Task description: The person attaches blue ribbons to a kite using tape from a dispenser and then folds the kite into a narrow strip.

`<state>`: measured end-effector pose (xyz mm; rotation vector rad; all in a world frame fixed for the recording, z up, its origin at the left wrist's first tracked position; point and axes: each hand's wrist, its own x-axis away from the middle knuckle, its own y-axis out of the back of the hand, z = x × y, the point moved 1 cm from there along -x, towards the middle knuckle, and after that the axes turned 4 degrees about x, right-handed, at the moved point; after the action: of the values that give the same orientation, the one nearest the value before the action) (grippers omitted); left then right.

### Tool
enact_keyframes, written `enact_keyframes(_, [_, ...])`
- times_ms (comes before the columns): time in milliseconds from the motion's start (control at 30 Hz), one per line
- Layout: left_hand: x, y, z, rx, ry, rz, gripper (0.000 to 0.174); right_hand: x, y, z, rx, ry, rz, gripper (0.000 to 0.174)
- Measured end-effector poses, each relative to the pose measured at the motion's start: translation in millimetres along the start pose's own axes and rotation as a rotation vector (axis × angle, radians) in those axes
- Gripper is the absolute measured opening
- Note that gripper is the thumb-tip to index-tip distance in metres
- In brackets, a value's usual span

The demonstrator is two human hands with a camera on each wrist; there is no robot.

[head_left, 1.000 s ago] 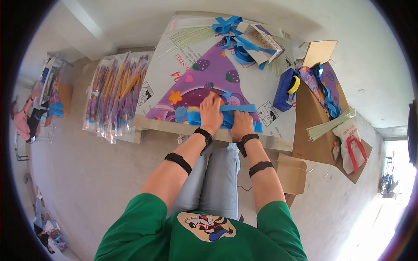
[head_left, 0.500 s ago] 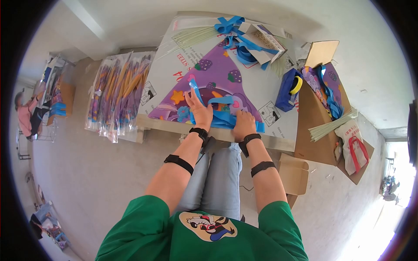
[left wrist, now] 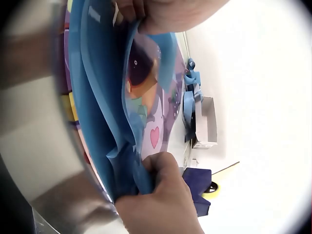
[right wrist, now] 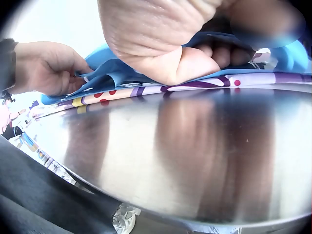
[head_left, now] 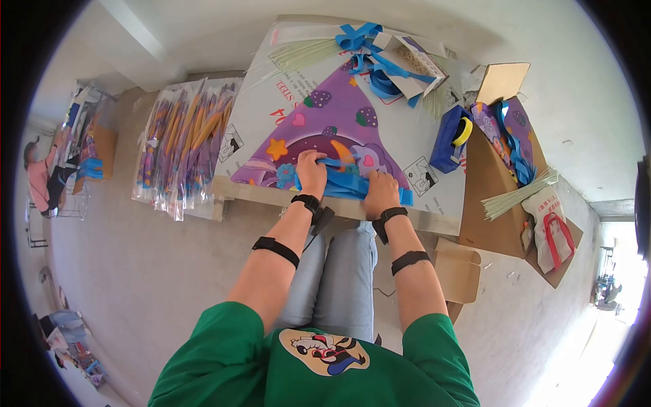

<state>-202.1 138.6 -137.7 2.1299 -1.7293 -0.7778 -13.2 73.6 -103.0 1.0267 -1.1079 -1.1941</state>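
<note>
A purple printed triangular sheet [head_left: 332, 112], like a kite sail with stars, hearts and strawberries, lies on the worktable. Along its near edge runs a folded blue fabric strip [head_left: 346, 183]. My left hand [head_left: 312, 173] pinches the strip near its left part; that left hand [left wrist: 175, 14] shows at the top of the left wrist view. At the strip's right part, my right hand [head_left: 383, 193] grips it with bent fingers. Between the hands the blue layers [left wrist: 105, 92] stand up loosely in folds. In the right wrist view the right hand [right wrist: 156, 44] hides part of the strip.
Blue strips, thin pale rods and an open white box [head_left: 407, 64] lie at the table's back. A blue tape dispenser [head_left: 447, 139] stands right, beside a cardboard box [head_left: 488, 203] with printed fabric. Bagged printed pieces [head_left: 183, 142] lie left. A person [head_left: 41, 169] is far left.
My left hand lifted off to the left with a blue end raised, then came down, fingers curled, on the strip's left part. The right hand stays at the strip's right part.
</note>
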Motion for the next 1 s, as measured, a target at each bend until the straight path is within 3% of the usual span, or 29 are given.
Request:
enact_keyframes(33, [0,2,-1,0.0,0.0,0.001,0.027,0,0,0,0.0,-0.001,0.001,0.026])
enact_keyframes(100, [2,6,-5,0.112,-0.25,0.119,0.034,2,-1,-1,-0.026,-0.001,-0.037,0.027])
enact_keyframes(233, [1,24,-15,0.078,-0.409,0.262,0.031,1,-3,-1,-0.02,-0.001,-0.041,0.028])
enact_keyframes(300, [-4,32,-20,-0.138,-0.581,0.479,0.032,-1,-2,-1,0.002,-0.008,0.019,0.029])
enact_keyframes(400, [-1,40,-19,-0.302,-0.713,0.639,0.034,0,-1,-2,-0.007,0.018,-0.002,0.031])
enact_keyframes(500, [4,40,-11,-0.482,-0.776,0.641,0.04,0,-2,-4,-0.045,0.031,-0.009,0.032])
enact_keyframes(733, [9,40,-11,-0.508,-0.701,0.603,0.042,11,21,0,-0.071,0.07,-0.053,0.041])
enact_keyframes(800, [10,39,-12,-0.538,-0.682,0.608,0.043,16,30,9,-0.108,0.301,-0.212,0.061])
enact_keyframes(1000, [10,39,-11,-0.499,-0.713,0.578,0.044,21,17,23,0.015,0.394,-0.084,0.061])
